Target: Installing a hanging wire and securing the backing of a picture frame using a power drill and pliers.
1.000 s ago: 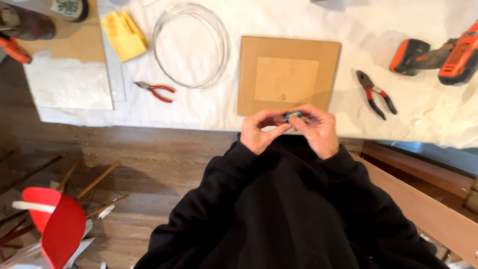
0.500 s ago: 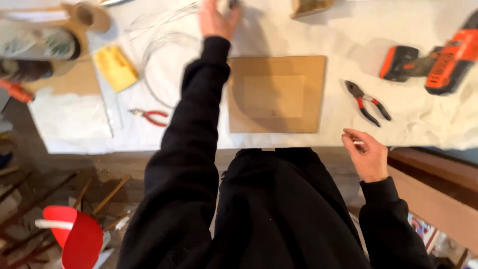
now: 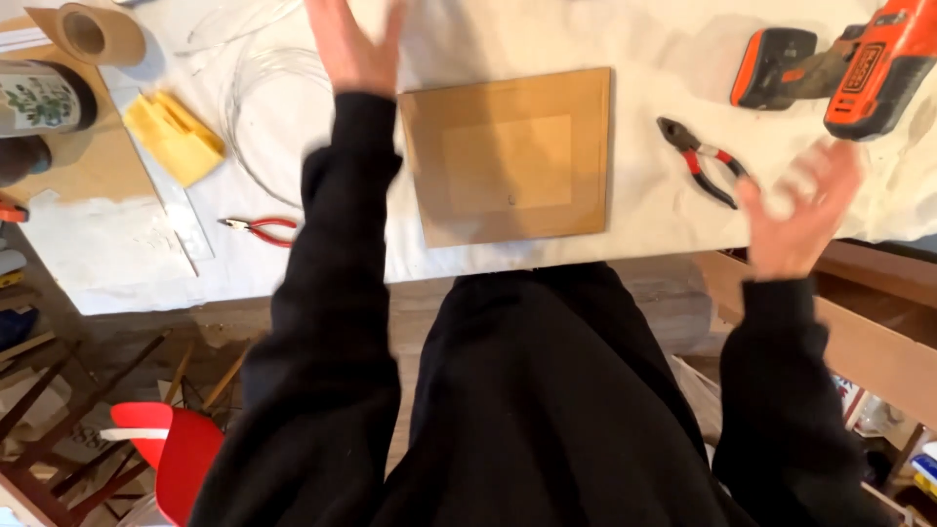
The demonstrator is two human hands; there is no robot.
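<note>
Left hand: raised over the far part of the table, fingers spread, empty, above the inner edge of the wire coil; whether it touches the wire cannot be told. Right hand: at the near right edge of the table, fingers spread and blurred, a small pale thing against the palm, too blurred to identify or to tell whether it is gripped. The hands are well apart, one on each side of the board. Board: brown, square, flat on the white-covered table, a lighter square at its centre, between the two black sleeves. Pliers: black with red handles, just right of the board, near the right hand. Drill: orange and black, at the far right. Small pliers: red-handled, near edge, left of the left sleeve. Yellow block: left of the coil, lying on a clear ruler. Tape roll: brown, far left corner. Jar: flower-patterned, on its side, just nearer than the roll. Red chair: on the floor, near left.
</note>
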